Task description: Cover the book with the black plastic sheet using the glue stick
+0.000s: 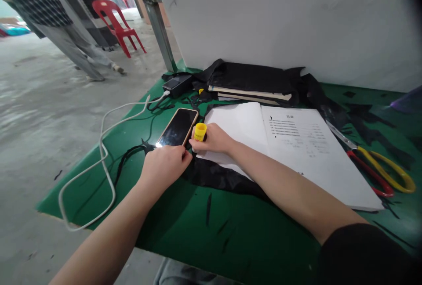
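Observation:
My right hand (211,139) is closed around a glue stick (200,132) with a yellow end pointing up, at the left edge of an open book (293,144). Black cloth (224,175) lies under the book and sticks out along its left and lower edges. My left hand (166,162) is curled shut beside the cloth's left side, just below a phone (178,127); its fingertips are hidden, and I cannot make out what they grip. The book's left page is blank, while its right page carries printed lines.
Scissors (379,164) with red and yellow handles lie right of the book. Behind it sits a black-covered stack (253,78). A white cable (105,144) loops over the green table's (184,228) left edge. A red chair (117,23) and a person (62,30) are beyond.

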### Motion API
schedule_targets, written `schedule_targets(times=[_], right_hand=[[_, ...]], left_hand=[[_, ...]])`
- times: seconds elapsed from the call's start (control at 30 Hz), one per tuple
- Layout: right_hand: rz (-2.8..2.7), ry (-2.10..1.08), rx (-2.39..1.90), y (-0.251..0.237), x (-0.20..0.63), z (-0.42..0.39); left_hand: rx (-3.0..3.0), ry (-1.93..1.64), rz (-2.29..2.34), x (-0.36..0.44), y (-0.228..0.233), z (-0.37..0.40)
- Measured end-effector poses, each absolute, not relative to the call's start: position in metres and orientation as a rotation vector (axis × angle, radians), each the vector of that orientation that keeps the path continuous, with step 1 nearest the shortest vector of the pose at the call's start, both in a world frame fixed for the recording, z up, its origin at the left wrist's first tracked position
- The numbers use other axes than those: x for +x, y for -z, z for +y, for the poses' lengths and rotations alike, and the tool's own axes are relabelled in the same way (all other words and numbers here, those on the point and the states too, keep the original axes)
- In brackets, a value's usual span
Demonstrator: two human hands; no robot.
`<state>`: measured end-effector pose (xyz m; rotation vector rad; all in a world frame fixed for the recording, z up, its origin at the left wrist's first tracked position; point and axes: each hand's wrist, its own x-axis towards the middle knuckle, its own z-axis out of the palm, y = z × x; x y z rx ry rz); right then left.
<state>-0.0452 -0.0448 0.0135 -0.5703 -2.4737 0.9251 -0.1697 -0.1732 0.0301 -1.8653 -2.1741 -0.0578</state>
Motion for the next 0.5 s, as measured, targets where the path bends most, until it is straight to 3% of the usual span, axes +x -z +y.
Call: schedule_targets(times=[0.3,0.5], right_hand=[[-2.384,-0.475,-0.666,-0.001,-0.050,-0.044],[-2.030,-0.791,-0.810,-0.010,-0.045,-0.039]], left_hand=[[-1.845,0.041,-2.262,-0.168,-0.029,-0.172],[-1.832,-0.028,-2.314,-0.169,-0.032,-0.172]])
